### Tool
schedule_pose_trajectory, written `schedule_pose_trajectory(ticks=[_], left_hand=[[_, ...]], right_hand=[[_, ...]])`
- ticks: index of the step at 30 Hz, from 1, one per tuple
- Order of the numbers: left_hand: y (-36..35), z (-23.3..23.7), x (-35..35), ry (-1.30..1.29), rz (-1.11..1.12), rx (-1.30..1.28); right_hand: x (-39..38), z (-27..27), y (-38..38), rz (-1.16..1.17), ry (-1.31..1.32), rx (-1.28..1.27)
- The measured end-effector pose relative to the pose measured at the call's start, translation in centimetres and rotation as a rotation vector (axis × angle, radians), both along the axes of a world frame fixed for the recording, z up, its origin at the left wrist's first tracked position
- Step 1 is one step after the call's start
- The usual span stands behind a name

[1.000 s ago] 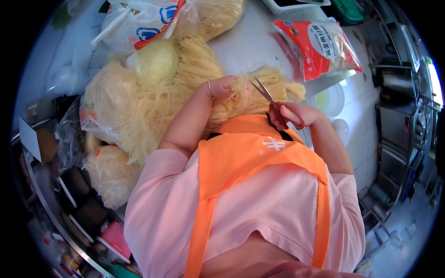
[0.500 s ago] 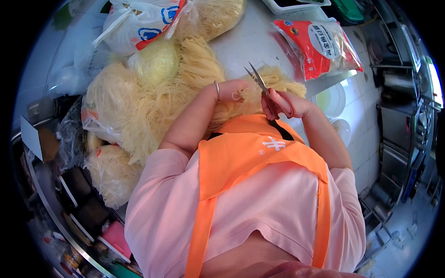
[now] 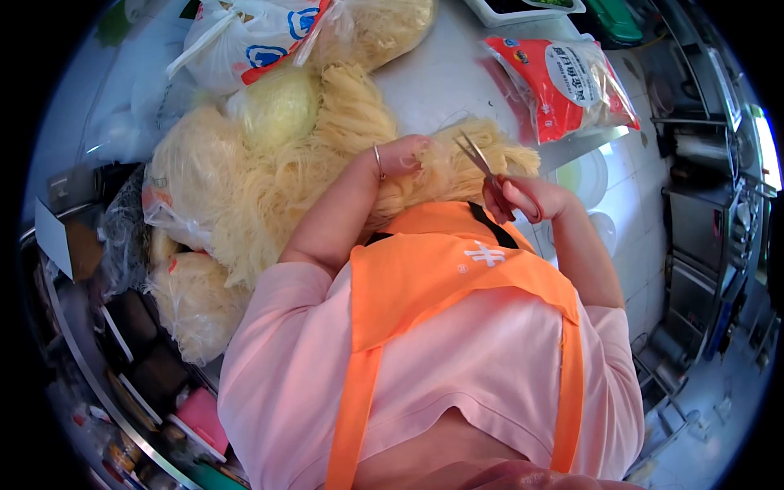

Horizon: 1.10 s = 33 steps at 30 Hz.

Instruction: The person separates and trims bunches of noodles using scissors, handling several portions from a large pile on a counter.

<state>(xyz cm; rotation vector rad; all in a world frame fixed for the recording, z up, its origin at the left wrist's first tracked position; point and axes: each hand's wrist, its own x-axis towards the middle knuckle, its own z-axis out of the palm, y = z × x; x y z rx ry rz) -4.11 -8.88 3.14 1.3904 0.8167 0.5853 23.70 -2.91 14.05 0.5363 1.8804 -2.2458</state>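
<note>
My right hand (image 3: 535,198) is closed on the red handles of a pair of scissors (image 3: 480,158). Their metal blades point up and left, slightly parted, over a bundle of thin, pale yellow noodles (image 3: 457,167). My left hand (image 3: 402,157), with a bracelet at the wrist, is closed on strands at the left side of that bundle. Its fingertips are partly hidden among the strands. A large loose heap of the same noodles (image 3: 286,192) spreads to the left, beyond my left forearm.
Clear bags of noodles (image 3: 196,310) sit along the table's left edge. A white plastic bag (image 3: 237,49) lies at the back left. At the back right are a red-and-white printed packet (image 3: 563,86) and a white tray (image 3: 523,12). Shelving (image 3: 698,229) stands farther right.
My right hand has shifted right and a little down with the scissors, drawing the blades away from my left hand. My left hand has barely moved and still grips the noodles.
</note>
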Motion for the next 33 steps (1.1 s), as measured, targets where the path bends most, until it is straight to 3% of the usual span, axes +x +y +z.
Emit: schedule_pose_trajectory(ticks=[2,3,5,13,16,20,24,29,33], left_hand=[[0.0,-0.6,0.1,-0.222,0.084,-0.337],[0.0,0.1,0.2,-0.221,0.081,-0.338],[0.0,1.5,0.2,-0.054,0.009,0.026],[0.2,2.0,0.7,0.0,0.0,0.008],[0.1,1.4,0.4,0.007,0.014,0.013],[0.1,0.8,0.4,-0.077,0.046,-0.126],[0.2,1.7,0.7,-0.073,0.017,-0.067],[0.0,2.4,1.1,0.113,-0.024,0.24],[0.3,0.5,0.5,0.189,-0.077,0.126]], right_hand=[[0.6,-0.7,-0.2,0.095,-0.027,-0.049],[0.8,-0.8,-0.6,0.056,-0.045,-0.064],[0.6,-1.2,-0.4,0.07,-0.067,-0.087],[-1.1,-1.9,0.1,0.084,-0.132,-0.1],[-0.7,-1.0,-0.4,-0.11,-0.065,-0.103],[1.1,-0.7,-0.2,0.03,-0.067,-0.063],[1.0,-1.3,-0.4,0.098,-0.085,-0.108],[-1.5,-0.5,-0.3,-0.047,-0.129,-0.067],[-3.1,-1.7,-1.1,-0.322,-0.192,-0.048]])
